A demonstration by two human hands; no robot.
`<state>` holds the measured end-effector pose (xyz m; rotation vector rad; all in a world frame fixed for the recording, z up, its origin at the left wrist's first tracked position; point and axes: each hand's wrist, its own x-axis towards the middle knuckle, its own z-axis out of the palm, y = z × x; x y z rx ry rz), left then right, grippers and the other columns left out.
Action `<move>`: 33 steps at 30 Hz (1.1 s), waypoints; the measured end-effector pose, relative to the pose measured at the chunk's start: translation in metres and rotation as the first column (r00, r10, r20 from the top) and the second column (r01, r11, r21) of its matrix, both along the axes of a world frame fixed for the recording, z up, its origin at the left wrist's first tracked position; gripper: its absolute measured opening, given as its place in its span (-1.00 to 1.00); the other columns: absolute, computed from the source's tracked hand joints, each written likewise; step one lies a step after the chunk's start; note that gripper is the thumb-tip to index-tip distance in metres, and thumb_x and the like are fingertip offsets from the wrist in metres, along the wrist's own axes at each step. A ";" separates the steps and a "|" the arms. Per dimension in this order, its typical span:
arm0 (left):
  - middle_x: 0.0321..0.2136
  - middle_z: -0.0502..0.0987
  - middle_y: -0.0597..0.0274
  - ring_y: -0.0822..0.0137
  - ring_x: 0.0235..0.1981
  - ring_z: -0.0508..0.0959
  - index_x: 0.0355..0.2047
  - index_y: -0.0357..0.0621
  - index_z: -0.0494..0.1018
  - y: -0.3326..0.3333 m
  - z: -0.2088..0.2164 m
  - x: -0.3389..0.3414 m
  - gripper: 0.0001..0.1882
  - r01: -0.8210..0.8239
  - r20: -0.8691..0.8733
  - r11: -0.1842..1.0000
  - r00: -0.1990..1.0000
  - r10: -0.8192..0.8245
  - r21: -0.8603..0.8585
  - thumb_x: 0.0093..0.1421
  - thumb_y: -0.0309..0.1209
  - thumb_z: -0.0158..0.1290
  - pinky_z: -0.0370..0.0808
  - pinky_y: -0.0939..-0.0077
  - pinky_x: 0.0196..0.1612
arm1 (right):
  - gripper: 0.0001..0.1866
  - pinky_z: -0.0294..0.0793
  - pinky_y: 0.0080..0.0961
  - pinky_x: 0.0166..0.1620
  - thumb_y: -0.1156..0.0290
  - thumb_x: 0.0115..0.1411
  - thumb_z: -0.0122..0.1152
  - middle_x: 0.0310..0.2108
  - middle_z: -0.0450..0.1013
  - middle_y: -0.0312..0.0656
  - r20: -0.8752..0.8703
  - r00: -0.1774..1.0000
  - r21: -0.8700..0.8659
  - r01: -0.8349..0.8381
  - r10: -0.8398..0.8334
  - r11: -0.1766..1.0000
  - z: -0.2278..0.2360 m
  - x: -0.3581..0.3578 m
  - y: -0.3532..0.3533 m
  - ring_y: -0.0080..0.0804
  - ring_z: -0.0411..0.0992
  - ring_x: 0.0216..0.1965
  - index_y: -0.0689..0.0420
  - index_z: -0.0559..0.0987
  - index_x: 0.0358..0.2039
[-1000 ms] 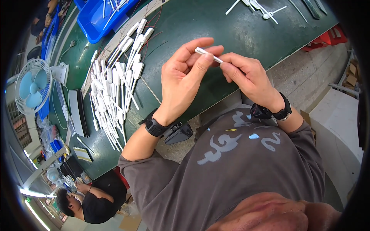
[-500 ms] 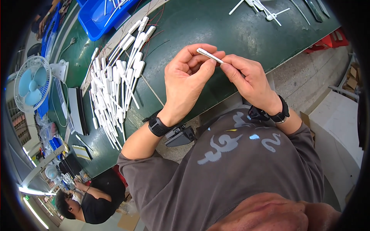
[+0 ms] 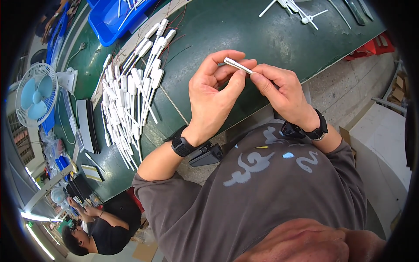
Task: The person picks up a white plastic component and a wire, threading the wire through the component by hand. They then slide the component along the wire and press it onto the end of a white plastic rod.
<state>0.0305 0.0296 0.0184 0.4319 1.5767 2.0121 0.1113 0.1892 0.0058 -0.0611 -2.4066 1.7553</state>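
A slim white plastic stick [image 3: 237,65] is held slantwise between my two hands above the green table. My left hand [image 3: 213,94] curls around its upper end, with the thumb pressed against it and the fingers behind. The lower end is pinched between thumb and forefinger of my right hand [image 3: 279,87]. A lengthwise line or groove shows on the stick, too small to make out well. To the left lies a large heap of white plastic sticks with wider, rounded ends [image 3: 131,94]. Thin dark red wires trail from the heap's far end.
A blue bin [image 3: 102,26] with white sticks stands at the far left. More white parts [image 3: 301,11] lie at the far edge, near some tools [image 3: 355,12]. A fan [image 3: 37,95] is at the left. A co-worker in black [image 3: 107,229] sits at lower left.
My left hand has shifted slightly right, and its thumb has moved along the stick. The stick has turned a little. The co-worker's arm has risen.
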 end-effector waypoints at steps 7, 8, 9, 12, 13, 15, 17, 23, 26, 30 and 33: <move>-0.13 0.64 0.02 0.47 -0.12 0.59 0.01 -0.30 0.39 -0.001 0.000 -0.001 -0.72 0.004 0.023 1.000 1.000 -0.004 0.000 0.29 -0.59 0.01 0.52 0.60 -0.03 | -0.80 0.25 -0.61 -0.47 0.43 0.39 0.04 -0.57 0.36 -0.33 -0.004 1.000 0.021 -0.010 0.010 1.000 -0.001 0.000 0.000 -0.65 0.27 -0.54 0.29 0.56 -0.18; -0.13 0.64 0.02 0.46 -0.12 0.60 0.02 -0.30 0.39 -0.001 0.000 -0.001 -0.72 0.004 0.032 1.000 0.999 -0.005 0.010 0.30 -0.59 0.01 0.52 0.59 -0.03 | -0.80 0.24 -0.61 -0.48 0.42 0.39 0.03 -0.57 0.35 -0.34 0.031 0.999 -0.002 -0.020 0.020 1.000 0.000 0.000 0.001 -0.65 0.27 -0.55 0.28 0.56 -0.18; -0.13 0.64 0.01 0.46 -0.12 0.60 0.02 -0.31 0.39 0.000 -0.001 -0.001 -0.72 0.005 0.041 1.000 0.999 -0.006 0.020 0.30 -0.59 0.01 0.52 0.59 -0.03 | -0.80 0.24 -0.61 -0.48 0.42 0.39 0.03 -0.57 0.35 -0.34 0.031 0.999 -0.002 -0.020 0.020 1.000 0.001 0.001 0.001 -0.65 0.27 -0.55 0.28 0.56 -0.18; -0.13 0.64 0.00 0.45 -0.12 0.60 0.03 -0.31 0.39 0.000 0.000 -0.001 -0.72 0.007 0.049 0.999 0.999 -0.008 0.031 0.30 -0.59 0.00 0.53 0.58 -0.02 | -0.80 0.24 -0.61 -0.48 0.42 0.39 0.03 -0.59 0.35 -0.34 0.073 0.997 -0.035 -0.003 0.006 0.999 0.002 0.001 0.001 -0.64 0.28 -0.56 0.27 0.57 -0.19; -0.13 0.64 -0.01 0.45 -0.12 0.60 0.03 -0.32 0.39 0.000 0.001 -0.001 -0.72 0.007 0.049 0.999 0.999 -0.009 0.032 0.31 -0.58 0.00 0.53 0.57 -0.02 | -0.80 0.24 -0.61 -0.48 0.42 0.39 0.03 -0.59 0.35 -0.34 0.072 0.997 -0.034 -0.003 0.006 0.999 0.002 0.000 0.001 -0.64 0.28 -0.56 0.27 0.57 -0.19; -0.13 0.63 -0.01 0.45 -0.12 0.60 0.03 -0.32 0.39 0.000 0.001 -0.001 -0.72 0.007 0.049 0.999 0.999 -0.009 0.032 0.31 -0.58 -0.01 0.53 0.57 -0.01 | -0.80 0.24 -0.62 -0.49 0.41 0.40 0.02 -0.60 0.35 -0.34 0.043 0.999 -0.025 -0.002 0.003 1.000 0.000 0.000 0.000 -0.65 0.27 -0.56 0.26 0.57 -0.19; -0.13 0.63 -0.02 0.45 -0.13 0.60 0.02 -0.32 0.40 0.000 -0.001 -0.001 -0.73 0.000 0.046 1.000 0.999 -0.002 0.031 0.31 -0.59 -0.02 0.53 0.56 -0.01 | -0.80 0.24 -0.62 -0.49 0.41 0.40 0.02 -0.60 0.35 -0.34 0.028 1.000 -0.021 -0.003 0.004 1.000 0.000 -0.001 -0.001 -0.65 0.27 -0.56 0.26 0.57 -0.19; -0.13 0.63 -0.03 0.44 -0.14 0.60 0.02 -0.33 0.40 -0.002 -0.001 -0.001 -0.73 0.000 0.021 0.999 1.000 -0.001 0.033 0.31 -0.58 -0.03 0.53 0.57 -0.02 | -0.81 0.27 -0.56 -0.49 0.42 0.40 -0.01 -0.61 0.36 -0.28 -0.079 0.997 0.089 0.005 0.002 0.996 -0.006 0.001 -0.003 -0.55 0.30 -0.60 0.24 0.55 -0.20; -0.13 0.64 0.01 0.44 -0.14 0.61 0.04 -0.32 0.40 -0.002 -0.004 -0.004 -0.71 0.018 0.040 1.000 0.999 -0.018 0.024 0.31 -0.58 -0.04 0.53 0.58 -0.04 | -0.81 0.28 -0.52 -0.49 0.43 0.40 -0.01 -0.62 0.36 -0.24 -0.106 0.994 0.157 -0.016 0.033 0.987 -0.008 -0.001 -0.001 -0.47 0.32 -0.61 0.24 0.54 -0.21; -0.09 0.62 -0.04 0.40 -0.15 0.60 0.12 -0.32 0.35 -0.004 -0.004 -0.002 -0.67 0.078 -0.031 0.993 0.996 -0.081 -0.086 0.36 -0.53 -0.06 0.48 0.51 0.06 | -0.82 0.31 -0.48 -0.48 0.43 0.39 -0.01 -0.61 0.36 -0.18 -0.030 0.994 0.206 -0.095 0.104 0.974 -0.002 -0.001 0.006 -0.36 0.35 -0.61 0.25 0.53 -0.21; -0.08 0.62 -0.04 0.42 -0.13 0.59 0.15 -0.32 0.33 -0.003 -0.001 -0.003 -0.64 0.088 -0.147 0.991 0.984 -0.102 -0.105 0.37 -0.53 -0.06 0.47 0.54 0.05 | -0.82 0.32 -0.46 -0.48 0.43 0.39 0.00 -0.58 0.38 -0.14 0.031 0.991 0.212 -0.134 0.130 0.968 0.000 -0.001 0.010 -0.31 0.37 -0.59 0.27 0.53 -0.20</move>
